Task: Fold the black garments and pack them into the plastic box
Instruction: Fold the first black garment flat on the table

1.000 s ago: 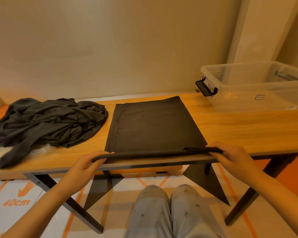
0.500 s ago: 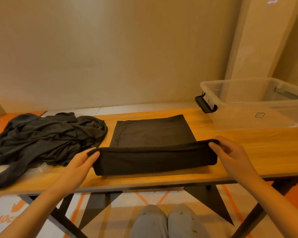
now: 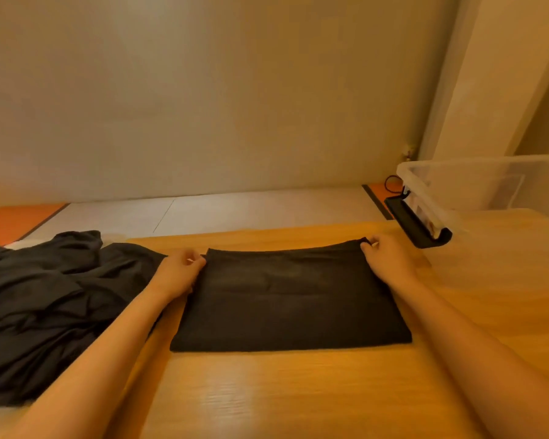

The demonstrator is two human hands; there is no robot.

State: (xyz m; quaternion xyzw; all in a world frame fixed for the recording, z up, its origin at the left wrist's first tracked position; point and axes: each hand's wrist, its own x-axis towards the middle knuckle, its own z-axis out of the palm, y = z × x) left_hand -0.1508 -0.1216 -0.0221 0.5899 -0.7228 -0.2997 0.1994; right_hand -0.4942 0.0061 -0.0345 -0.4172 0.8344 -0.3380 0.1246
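At table (image 3: pixel 298 391) centre: folded black garment (image 3: pixel 289 305); left hand (image 3: pixel 179 270), right hand (image 3: pixel 389 258) pinch far corners. Garment pile (image 3: pixel 45 305) at 9 o'clock, plastic box (image 3: pixel 488 191) at 2 o'clock.

A folded black garment (image 3: pixel 290 299) lies flat, a neat rectangle mid-worktop (image 3: pixel 298 400), its far corners pinched by the left hand (image 3: pixel 179 270) and right hand (image 3: pixel 389 259). A crumpled heap of black garments (image 3: pixel 45 305) sits at the left edge, just beside it. The clear plastic box (image 3: pixel 476 191), open-topped with a black latch (image 3: pixel 415 224), stands at the far right corner.
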